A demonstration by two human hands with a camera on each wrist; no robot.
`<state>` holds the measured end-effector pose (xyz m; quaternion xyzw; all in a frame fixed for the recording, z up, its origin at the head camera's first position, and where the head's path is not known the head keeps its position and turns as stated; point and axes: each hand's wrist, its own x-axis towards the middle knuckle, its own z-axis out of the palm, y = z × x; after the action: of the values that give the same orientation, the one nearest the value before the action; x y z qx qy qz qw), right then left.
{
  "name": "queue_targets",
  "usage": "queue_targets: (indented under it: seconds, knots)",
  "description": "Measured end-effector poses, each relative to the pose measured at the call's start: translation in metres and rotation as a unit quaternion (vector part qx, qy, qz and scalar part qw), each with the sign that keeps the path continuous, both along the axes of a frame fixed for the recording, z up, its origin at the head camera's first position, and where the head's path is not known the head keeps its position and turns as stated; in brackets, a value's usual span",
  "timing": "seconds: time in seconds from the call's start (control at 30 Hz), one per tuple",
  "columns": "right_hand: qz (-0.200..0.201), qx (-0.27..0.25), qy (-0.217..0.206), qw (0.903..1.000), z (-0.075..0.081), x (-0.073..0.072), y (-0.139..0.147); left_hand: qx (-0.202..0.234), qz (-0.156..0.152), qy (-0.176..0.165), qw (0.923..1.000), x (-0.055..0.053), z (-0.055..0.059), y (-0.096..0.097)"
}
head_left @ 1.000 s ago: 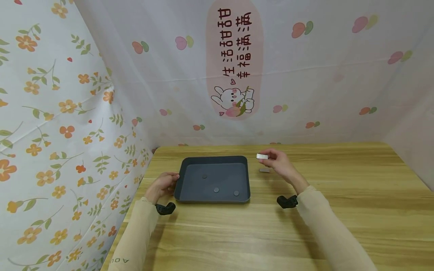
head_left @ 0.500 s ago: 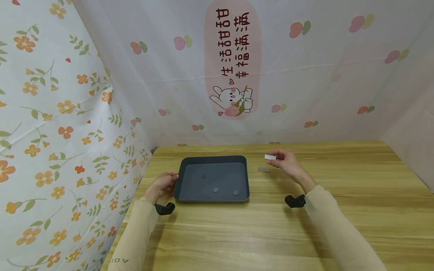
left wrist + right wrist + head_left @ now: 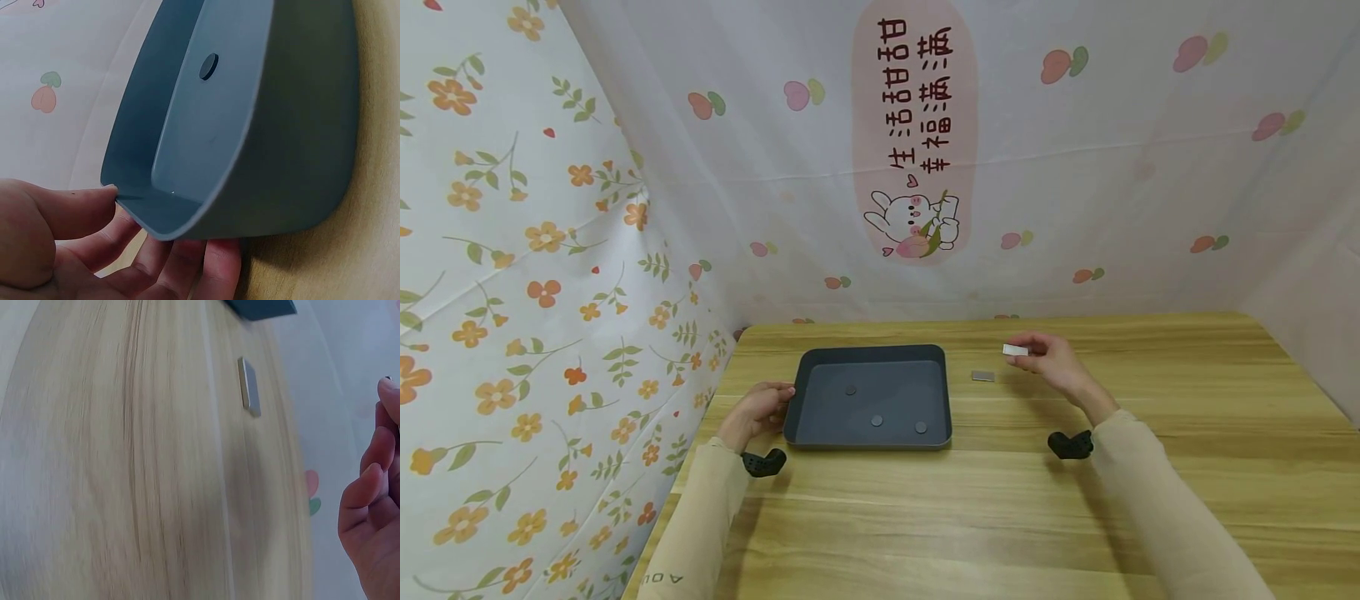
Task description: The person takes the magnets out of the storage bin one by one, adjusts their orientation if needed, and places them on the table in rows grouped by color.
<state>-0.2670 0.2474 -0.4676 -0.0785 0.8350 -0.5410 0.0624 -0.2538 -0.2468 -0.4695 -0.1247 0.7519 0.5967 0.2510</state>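
My left hand (image 3: 762, 406) holds the left end of a dark grey-blue tray (image 3: 895, 392). In the left wrist view its thumb lies on the rim and the fingers (image 3: 153, 256) bend against the outside of the wall. Three small grey discs (image 3: 877, 421) lie on the tray floor. To the right of the tray, my right hand (image 3: 1054, 362) pinches a small white rectangular block (image 3: 1015, 350) above the table. A flat grey rectangular block (image 3: 982, 377) lies on the wood between the tray and this hand. In the right wrist view, the held block is almost wholly out of frame.
The wooden table (image 3: 880, 525) reaches back to a white printed curtain (image 3: 1075, 167). A flowered cloth (image 3: 550, 333) hangs along the left side. Black wrist devices (image 3: 1071, 446) sit on both wrists.
My right hand has moved to the right with the white block, away from the tray and past the grey block on the table. My left hand and the tray stay in place.
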Motion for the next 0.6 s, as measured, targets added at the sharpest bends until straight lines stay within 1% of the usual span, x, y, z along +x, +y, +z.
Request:
queue_targets:
  seconds: [0.6]
  knots:
    - [0.001,0.050,-0.009,0.9987,-0.004,0.004,0.028,-0.011,-0.003,0.001,0.9999,0.001,0.000,0.000]
